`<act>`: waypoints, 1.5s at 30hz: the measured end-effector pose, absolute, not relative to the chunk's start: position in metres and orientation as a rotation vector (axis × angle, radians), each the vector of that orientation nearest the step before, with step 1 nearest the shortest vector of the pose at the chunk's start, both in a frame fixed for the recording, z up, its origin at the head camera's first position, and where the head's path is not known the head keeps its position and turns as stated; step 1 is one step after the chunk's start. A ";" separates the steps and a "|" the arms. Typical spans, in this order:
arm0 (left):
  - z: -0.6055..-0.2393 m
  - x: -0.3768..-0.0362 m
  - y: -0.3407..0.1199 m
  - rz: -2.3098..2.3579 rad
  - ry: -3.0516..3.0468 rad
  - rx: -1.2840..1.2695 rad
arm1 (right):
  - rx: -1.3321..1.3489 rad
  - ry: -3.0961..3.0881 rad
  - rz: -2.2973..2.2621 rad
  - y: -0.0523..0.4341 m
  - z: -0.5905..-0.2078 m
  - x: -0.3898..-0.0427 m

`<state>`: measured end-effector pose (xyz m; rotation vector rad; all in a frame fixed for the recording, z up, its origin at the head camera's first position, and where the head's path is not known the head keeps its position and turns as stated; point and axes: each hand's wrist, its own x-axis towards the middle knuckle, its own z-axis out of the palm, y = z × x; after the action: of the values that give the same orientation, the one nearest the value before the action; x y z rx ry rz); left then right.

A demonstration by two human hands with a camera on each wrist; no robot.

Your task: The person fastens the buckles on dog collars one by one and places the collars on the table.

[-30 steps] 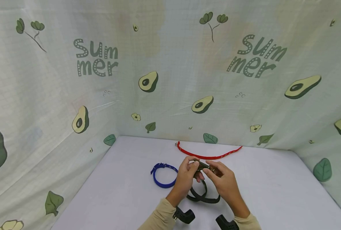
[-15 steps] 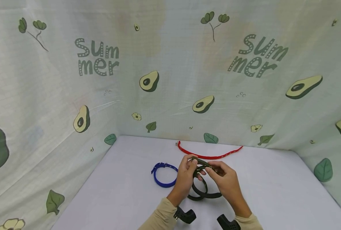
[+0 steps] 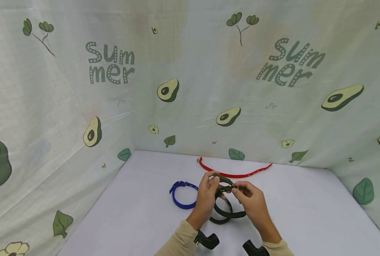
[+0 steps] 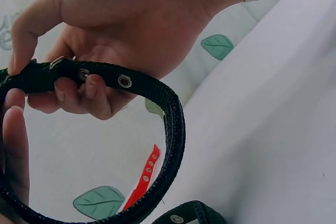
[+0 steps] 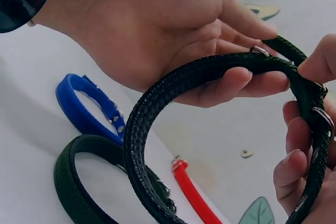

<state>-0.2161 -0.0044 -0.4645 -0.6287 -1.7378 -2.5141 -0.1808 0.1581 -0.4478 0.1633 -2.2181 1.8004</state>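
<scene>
A dark green collar [image 4: 176, 124] with metal eyelets, bent into a loop, is raised above the tabletop [image 3: 138, 220] between your two hands. Your left hand [image 3: 206, 193] grips the strap with bent fingers; your right hand [image 3: 253, 199] pinches it close by, fingers curled under the band. Below the loop, a second green collar [image 5: 65, 171] lies curved on the tabletop. To your left rests a ring-shaped blue collar [image 3: 184, 206]; farther back, a red collar [image 3: 238, 176] stretches before an avocado-print cloth [image 3: 190, 53].
</scene>
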 end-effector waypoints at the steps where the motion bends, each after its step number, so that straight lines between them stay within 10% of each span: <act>1: -0.465 -0.216 -0.004 -2.522 -1.738 -0.631 | 0.151 -2.207 1.818 0.158 -0.448 -0.181; 45: -0.478 -0.207 0.011 -1.363 -2.007 -0.821 | -0.089 -2.010 2.144 0.154 -0.441 -0.182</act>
<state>-0.2068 0.0105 -0.4783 -0.8207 -2.0074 -1.3626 -0.1815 0.1538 -0.4409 -0.0887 -2.0096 2.1440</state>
